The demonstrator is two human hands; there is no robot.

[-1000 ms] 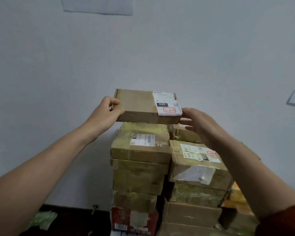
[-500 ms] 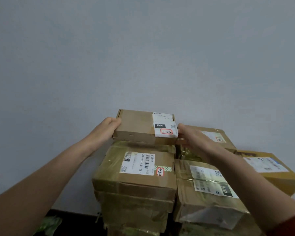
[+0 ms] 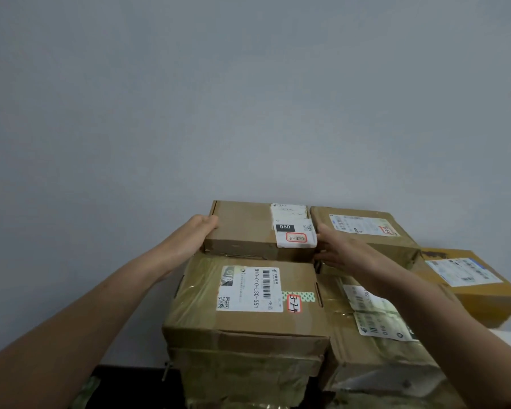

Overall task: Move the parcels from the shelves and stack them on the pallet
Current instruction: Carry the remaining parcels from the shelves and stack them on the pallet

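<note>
So both hands are on the flat parcel point(image 3: 245, 231), the thin brown one with the white label point(image 3: 294, 228) reading 060 and a red-boxed 3-3-2. It sits a bit below the middle of the frame, lying flat on the back part of a bigger taped box point(image 3: 248, 323) that tops the left column of the stack. The left hand point(image 3: 199, 236) has the parcel's left end: fingers curled round the near left corner, hand snug against the cardboard, no gap to speak of. The right hand point(image 3: 338, 250) is at the opposite end, pushed into the narrow slot between the parcel and the brown box point(image 3: 372, 240) just beside it on the right. Its thumb is up near the label's corner and the other fingers are lower down against the end wall, so it's a narrow pinch across the thickness of the parcel. I can't tell whether the parcel's whole weight is on the box underneath or partly in the hands, but its bottom edge looks like it's touching. The right forearm crosses over another taped carton point(image 3: 375, 343) at lower right, and a yellow box point(image 3: 478, 293) sits further out at the right edge. A plain grey wall point(image 3: 248, 98) fills the whole upper half.
</note>
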